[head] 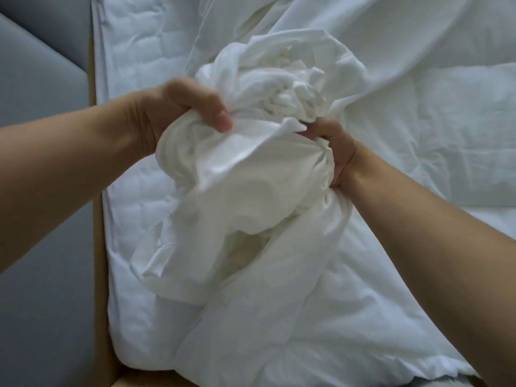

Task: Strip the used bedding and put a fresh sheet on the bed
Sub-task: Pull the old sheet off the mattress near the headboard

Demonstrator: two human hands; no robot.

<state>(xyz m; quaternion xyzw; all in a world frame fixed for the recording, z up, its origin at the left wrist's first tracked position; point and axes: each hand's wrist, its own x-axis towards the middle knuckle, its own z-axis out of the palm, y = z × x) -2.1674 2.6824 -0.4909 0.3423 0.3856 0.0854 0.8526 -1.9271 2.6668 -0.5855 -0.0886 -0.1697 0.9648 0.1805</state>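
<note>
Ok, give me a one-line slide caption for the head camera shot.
The left hand and right hand grip a bunched white sheet over the quilted mattress pad, grey padded panel alongside.

The bundled sheet (pixel 251 169) was positioned over the mattress (pixel 134 65), held between the left hand (pixel 178 107) on its left and the right hand (pixel 332 152) on its right, with the frame edge (pixel 99 233) left of the mattress and the padded panel (pixel 42 107) left of that edge

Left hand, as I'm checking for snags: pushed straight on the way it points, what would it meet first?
The bunched white sheet that the left hand already grips, probably; depth beyond it is unclear.
</note>
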